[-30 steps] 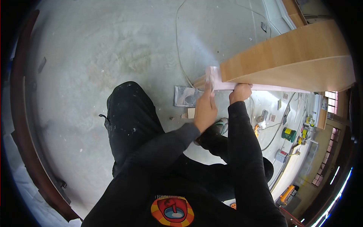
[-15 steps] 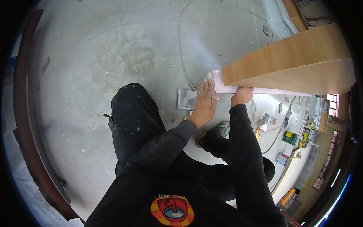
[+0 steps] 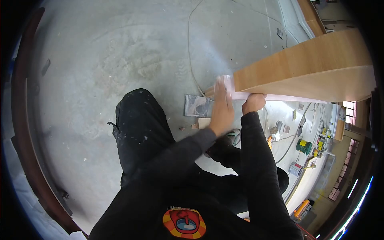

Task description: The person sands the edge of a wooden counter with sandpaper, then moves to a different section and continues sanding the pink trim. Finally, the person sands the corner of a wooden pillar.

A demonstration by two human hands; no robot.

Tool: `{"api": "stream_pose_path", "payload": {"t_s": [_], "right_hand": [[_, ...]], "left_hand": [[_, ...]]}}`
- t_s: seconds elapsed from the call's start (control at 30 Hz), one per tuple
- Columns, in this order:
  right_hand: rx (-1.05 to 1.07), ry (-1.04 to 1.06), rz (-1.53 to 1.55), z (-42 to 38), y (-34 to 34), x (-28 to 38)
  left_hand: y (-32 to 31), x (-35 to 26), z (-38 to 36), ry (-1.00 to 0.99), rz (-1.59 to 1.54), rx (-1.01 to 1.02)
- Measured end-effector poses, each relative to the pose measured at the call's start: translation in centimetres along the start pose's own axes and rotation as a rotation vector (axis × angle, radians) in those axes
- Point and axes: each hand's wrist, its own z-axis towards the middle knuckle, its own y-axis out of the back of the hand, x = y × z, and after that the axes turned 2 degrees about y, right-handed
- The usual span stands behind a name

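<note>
A large wood-veneer panel point(image 3: 296, 60) juts in from the right, with a pale pinkish-white edge strip point(image 3: 240, 96) along its near side. My left hand point(image 3: 222, 110) lies against the strip's left end, fingers long and straight but smeared by motion. Whether anything is under those fingers is hidden. Closed like a fist, my right hand point(image 3: 254, 103) grips the panel's near edge just to the right; its fingertips are out of sight behind the edge. On the floor beside my left hand is a flat grey, dusty sheet point(image 3: 196, 105).
A cable point(image 3: 189, 48) runs over the dusty concrete floor. At right stand a green can point(image 3: 304, 147) and a grey can point(image 3: 296, 169), with an orange tool point(image 3: 303, 209) lower down. A long dark brown board point(image 3: 25, 108) borders the left. My bent knee point(image 3: 140, 104) is close by.
My left hand has shifted slightly to the right and its forearm has swung right, blurring. More of the floor scraps beneath it now show. My right hand keeps its grip on the panel's edge.
</note>
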Motion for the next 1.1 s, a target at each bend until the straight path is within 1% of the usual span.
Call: {"api": "stream_pose_path", "payload": {"t_s": [0.03, 0.07, 0.1, 0.13, 0.17, 0.2, 0.23, 0.27, 0.3, 0.33, 0.4, 0.47, 0.5, 0.53, 0.6, 0.63, 0.67, 0.7, 0.77, 0.8, 0.83, 0.87, 0.9, 0.93, 0.97, 1.0, 1.03, 1.07, 1.1], "right_hand": [[-0.022, 0.011, 0.058, 0.8, -0.6, -0.9], [-0.049, 0.015, 0.108, 0.9, -0.3, -2.1], [-0.051, 0.016, 0.106, 0.4, 0.5, -1.5], [0.059, 0.076, -0.094, -0.8, 1.2, 0.4], [0.165, 0.133, -0.295, -1.6, 1.7, 1.6], [0.168, 0.134, -0.289, -0.9, 1.2, 0.8], [0.146, 0.205, -0.321, 0.6, 0.3, -1.3], [0.133, 0.238, -0.338, 1.0, -0.1, -1.7], [0.118, 0.27, -0.356, 1.4, -0.5, -2.1], [0.116, 0.145, -0.187, 0.8, -0.2, -1.4], [0.106, 0.02, -0.014, -0.5, 0.6, 0.1], [0.032, 0.094, -0.078, -1.7, 1.3, 1.4], [0.035, 0.095, -0.075, -0.7, 0.6, 0.1], [0.024, 0.25, -0.184, 1.4, -0.5, -2.8], [0.006, 0.401, -0.304, 1.5, -0.6, -2.8], [0.035, 0.122, -0.101, -0.8, 0.7, 0.7], [0.059, -0.154, 0.108, -2.2, 1.6, 2.7], [0.062, -0.143, 0.114, -1.9, 1.3, 2.9], [0.022, 0.087, -0.055, -1.5, 1.0, 1.3], [0.024, 0.092, -0.051, -0.3, 0.1, -0.5], [0.014, 0.228, -0.142, 1.6, -0.8, -3.0], [0.009, 0.295, -0.193, 1.9, -0.8, -3.5], [0.0, 0.361, -0.243, 2.2, -0.8, -3.9], [-0.028, 0.105, -0.025, 0.9, 0.1, -2.6], [-0.05, -0.138, 0.204, -0.1, 0.2, -0.3], [-0.044, -0.134, 0.209, -1.0, 0.4, 1.3], [-0.028, -0.115, 0.152, -2.0, 1.1, 2.5], [-0.013, -0.096, 0.096, -2.4, 1.5, 3.0], [-0.012, -0.096, 0.098, -2.3, 1.3, 3.0]], "left_hand": [[0.7, 0.3, 2.4, 0.082, -0.054, 0.076], [0.9, 0.6, 1.5, 0.094, -0.055, 0.089], [1.0, 0.7, 1.1, 0.021, -0.029, 0.087], [1.1, 0.6, 1.1, -0.058, 0.0, 0.07], [0.7, 0.2, -1.6, -0.067, -0.023, 0.009], [0.7, -0.1, -1.5, -0.072, -0.019, 0.006], [0.6, -0.2, -1.6, -0.041, -0.026, 0.023], [0.6, -0.1, -1.7, -0.008, -0.035, 0.043], [1.1, 0.2, 0.8, 0.018, -0.025, 0.081], [1.2, 0.5, 1.3, 0.027, -0.024, 0.092], [1.4, 0.5, 2.3, 0.029, -0.038, 0.107], [0.7, 0.4, -1.9, 0.023, -0.006, 0.1], [0.5, 0.4, -3.3, 0.017, 0.028, 0.099], [0.7, 0.3, -1.8, 0.014, 0.029, 0.096], [1.1, 0.6, 2.0, -0.025, 0.013, 0.068], [1.1, 1.0, 1.5, -0.014, 0.009, 0.077], [1.2, 1.3, 1.2, -0.033, 0.026, 0.091], [1.2, 1.2, 1.9, -0.067, 0.042, 0.088], [1.0, 0.9, -1.4, -0.042, 0.058, 0.107], [0.9, 0.7, -2.5, -0.014, 0.077, 0.133], [0.9, 0.6, -1.2, -0.074, 0.032, 0.068], [1.2, 0.6, 1.2, -0.074, 0.03, 0.068], [1.8, 0.8, 3.7, 0.028, 0.008, 0.13], [2.1, 1.2, 4.5, 0.133, -0.012, 0.199], [2.0, 1.0, 2.9, 0.13, -0.014, 0.193], [1.6, 1.0, -0.3, 0.04, 0.006, 0.153], [1.3, 1.0, -1.9, -0.05, 0.027, 0.117], [1.1, 1.1, -1.5, -0.053, 0.028, 0.116], [0.8, 1.4, -1.0, -0.102, 0.033, 0.077]]}}
